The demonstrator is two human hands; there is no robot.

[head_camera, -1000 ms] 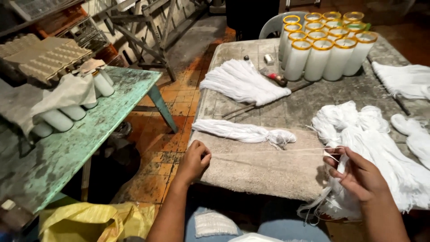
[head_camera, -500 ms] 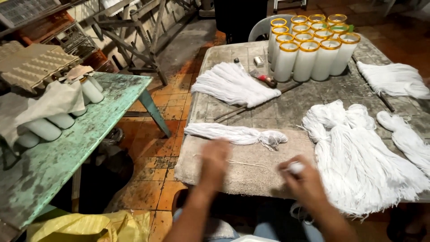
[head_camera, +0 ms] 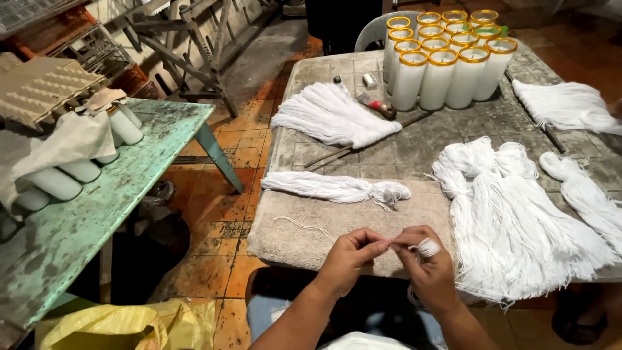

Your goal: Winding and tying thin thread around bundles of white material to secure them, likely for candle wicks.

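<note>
Glass candles [head_camera: 447,68] and white string bundles [head_camera: 512,220] beyond both hands [head_camera: 389,259].

right-edge wick bundle [head_camera: 570,107] cropped, yellow bag [head_camera: 123,324] cut off

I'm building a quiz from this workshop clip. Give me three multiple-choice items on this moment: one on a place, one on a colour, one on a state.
1. Where does the loose white strand lie?
A. on the beige towel
B. on the green table
C. on the floor

2. What colour are the rims of the tall candle glasses?
A. blue
B. yellow
C. black

3. How are the left hand and right hand placed?
A. far apart
B. flat on the table
C. close together, pinching string

Answers: 1 A, the strand curls over the beige towel before the hands. 2 B, each glass top shows a yellow ring. 3 C, the fingertips meet, and the right hand holds a small white wad.
</note>
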